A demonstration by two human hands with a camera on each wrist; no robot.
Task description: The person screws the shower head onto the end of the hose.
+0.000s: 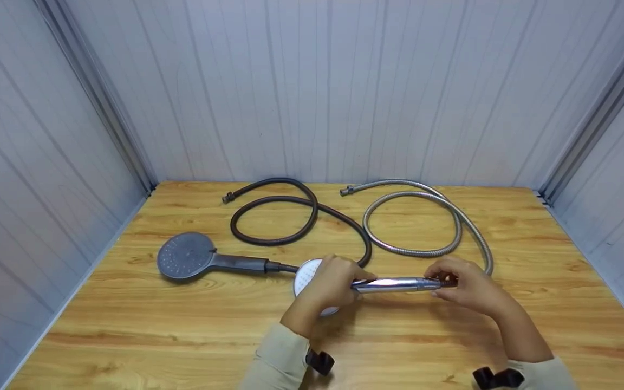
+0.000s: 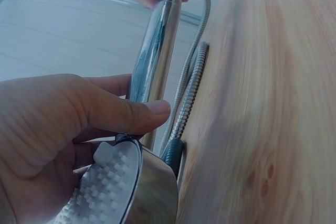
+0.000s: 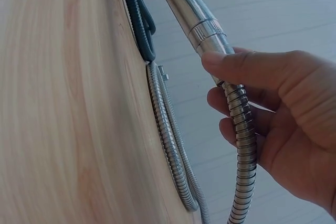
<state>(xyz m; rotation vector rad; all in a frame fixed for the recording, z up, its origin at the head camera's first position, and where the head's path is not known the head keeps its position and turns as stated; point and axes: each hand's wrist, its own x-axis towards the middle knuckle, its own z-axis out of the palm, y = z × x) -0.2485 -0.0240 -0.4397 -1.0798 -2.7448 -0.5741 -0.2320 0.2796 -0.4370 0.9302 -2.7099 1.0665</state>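
Note:
My left hand (image 1: 329,284) grips the chrome shower head (image 1: 390,285) at its neck, thumb and fingers around the handle. Its white nozzle face (image 2: 107,184) shows beside the palm in the left wrist view. At the handle's other end, my right hand (image 1: 463,287) pinches the connector (image 3: 214,45) where the silver metal hose (image 3: 242,156) meets the handle. From there the hose runs down and loops on the table behind the hands. The shower head is held level, a little above the wooden table. Part of its round face is hidden by the left hand.
A dark grey shower head (image 1: 184,255) lies at the left of the wooden table (image 1: 182,336), joined to a coiled black hose (image 1: 274,242). The silver hose's free end (image 1: 347,190) lies near the back wall (image 1: 301,97). Panelled walls stand at both sides.

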